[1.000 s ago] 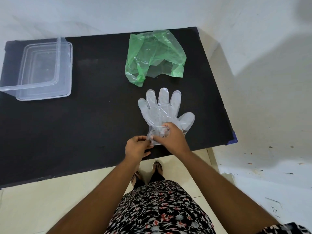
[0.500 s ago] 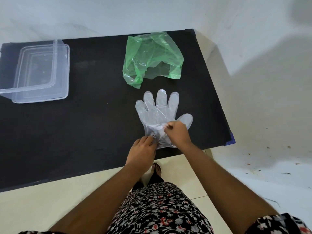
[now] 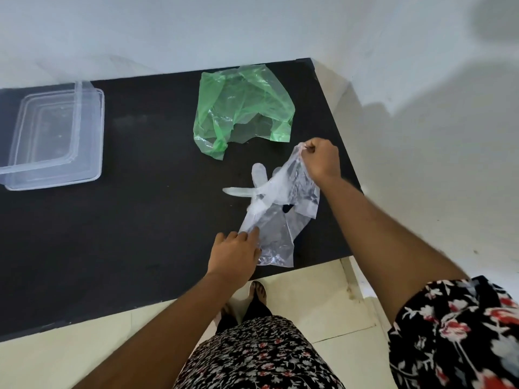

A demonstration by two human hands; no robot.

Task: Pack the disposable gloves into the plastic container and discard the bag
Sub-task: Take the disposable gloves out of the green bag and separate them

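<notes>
- The right hand (image 3: 321,161) is clenched on the cuff edge of a clear disposable glove (image 3: 292,189), lifting it off the black table (image 3: 140,220); its fingers dangle back toward the tabletop, between the two hands.
- The left hand (image 3: 234,254) lies flat with fingers extended, pressing down the remaining clear gloves (image 3: 273,240) at the near edge of the table; I cannot tell how many sheets lie in that pile, since the film is transparent and crumpled.
- The green plastic bag (image 3: 244,105) lies flattened and slack on the table just beyond the gloves, toward the wall, and looks emptied.
- The clear plastic container (image 3: 56,136) sits at the far left of the table, well apart from the gloves, with its lid (image 3: 42,127) resting loosely across it; nothing appears to be inside.
- Judging by this, the gloves are out of the bag but none are packed yet.
- Left to do: gather the gloves, uncover the container, put them in, and throw away the green bag.
</notes>
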